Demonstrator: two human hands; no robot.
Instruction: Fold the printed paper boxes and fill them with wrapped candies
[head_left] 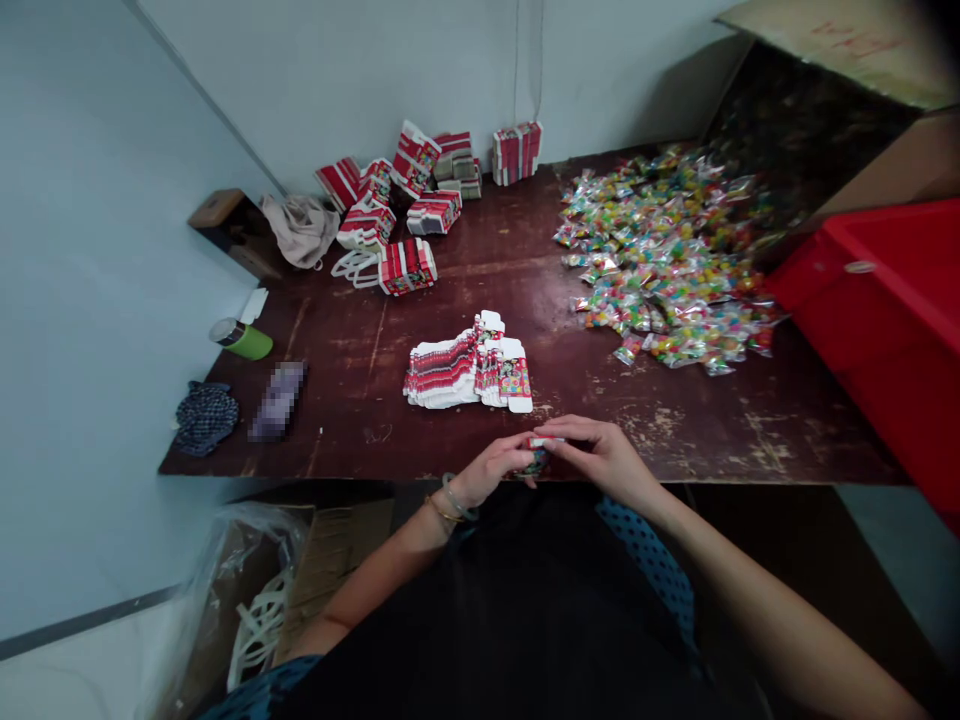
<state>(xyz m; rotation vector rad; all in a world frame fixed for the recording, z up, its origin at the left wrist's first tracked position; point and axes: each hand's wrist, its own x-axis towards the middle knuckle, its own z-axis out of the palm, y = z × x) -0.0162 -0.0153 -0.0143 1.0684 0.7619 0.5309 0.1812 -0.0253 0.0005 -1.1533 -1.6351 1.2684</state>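
Note:
At the table's front edge, my left hand (502, 468) is closed around a small printed candy box (537, 460). The fingers of my right hand (589, 452) press on the box's top end, where a white and red flap shows. Much of the box is hidden by my fingers. Just beyond my hands lies a fanned row of flat, unfolded candy boxes (442, 370), red and white with coloured print. Farther right spreads a heap of small clear bags of colourful candy (667, 260).
Bundled flat boxes (405, 265) lie at the back left by the wall. A red bin (885, 300) and a large carton (885, 165) stand on the right. At left are a green cup (251, 340), a checked cloth (206, 418) and a blurred purple item (278, 402).

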